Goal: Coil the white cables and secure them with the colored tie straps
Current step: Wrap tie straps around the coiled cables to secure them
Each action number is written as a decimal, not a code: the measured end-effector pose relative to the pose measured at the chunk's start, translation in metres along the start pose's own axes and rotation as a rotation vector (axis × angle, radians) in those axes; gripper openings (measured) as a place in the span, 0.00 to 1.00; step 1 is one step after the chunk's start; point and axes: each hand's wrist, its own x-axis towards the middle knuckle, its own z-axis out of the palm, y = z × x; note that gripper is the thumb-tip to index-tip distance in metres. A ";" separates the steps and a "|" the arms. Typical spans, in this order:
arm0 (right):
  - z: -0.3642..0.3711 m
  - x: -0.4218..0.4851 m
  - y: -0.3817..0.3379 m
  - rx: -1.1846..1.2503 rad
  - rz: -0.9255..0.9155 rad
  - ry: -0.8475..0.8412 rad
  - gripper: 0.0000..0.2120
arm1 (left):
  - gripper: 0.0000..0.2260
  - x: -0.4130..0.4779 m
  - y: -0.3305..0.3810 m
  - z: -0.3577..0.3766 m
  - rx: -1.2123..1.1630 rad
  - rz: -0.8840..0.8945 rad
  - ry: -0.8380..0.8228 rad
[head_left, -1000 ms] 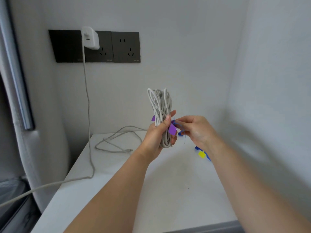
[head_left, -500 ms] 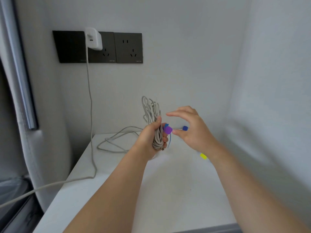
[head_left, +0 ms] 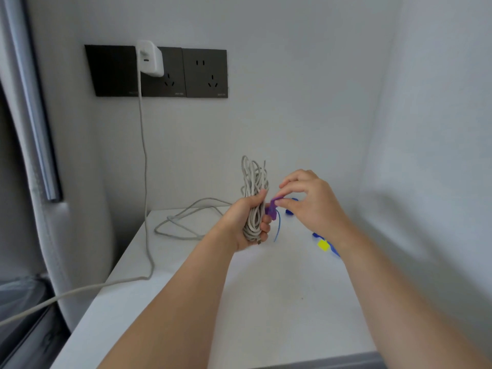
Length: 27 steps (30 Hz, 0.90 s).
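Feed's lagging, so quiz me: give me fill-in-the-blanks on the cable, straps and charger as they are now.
1. The left hand grips the coiled cable while the right hand pinches a strap tag coloured ____.
2. Among the blue straps on the table lies a loose tag coloured ____.
3. The charger plugged into the black sockets is ____.
Missing words: purple; yellow; white.

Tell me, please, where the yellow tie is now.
In the head view, the yellow tie lies on the table at right, among blue ties.
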 end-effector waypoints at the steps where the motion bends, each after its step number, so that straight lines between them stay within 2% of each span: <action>1: -0.001 0.001 0.000 0.006 0.011 0.007 0.03 | 0.16 -0.001 0.000 0.000 0.019 -0.014 -0.006; 5: -0.004 0.001 0.000 0.020 0.021 0.018 0.05 | 0.13 -0.001 -0.001 0.001 0.079 -0.088 -0.048; 9: -0.009 0.002 0.000 0.031 -0.002 0.055 0.11 | 0.13 -0.001 -0.002 0.000 0.141 -0.149 -0.096; 12: -0.010 0.001 -0.001 0.019 -0.026 0.047 0.10 | 0.18 -0.001 -0.003 0.001 0.211 -0.166 -0.132; 14: -0.009 0.000 -0.004 0.015 -0.032 0.033 0.08 | 0.14 -0.002 -0.002 0.003 0.248 -0.169 -0.117; 16: -0.007 -0.002 -0.006 0.013 -0.032 0.012 0.06 | 0.08 -0.003 -0.002 0.005 0.319 -0.143 -0.081; 18: -0.006 -0.002 -0.007 0.007 -0.045 -0.009 0.06 | 0.08 -0.003 -0.002 0.006 0.426 -0.083 -0.030; 25: 0.000 0.000 0.005 -0.190 -0.239 0.057 0.05 | 0.13 0.004 -0.007 0.012 0.822 0.106 0.246; 27: 0.000 0.001 0.007 -0.258 -0.287 0.082 0.03 | 0.16 0.007 -0.009 0.013 0.999 0.155 0.306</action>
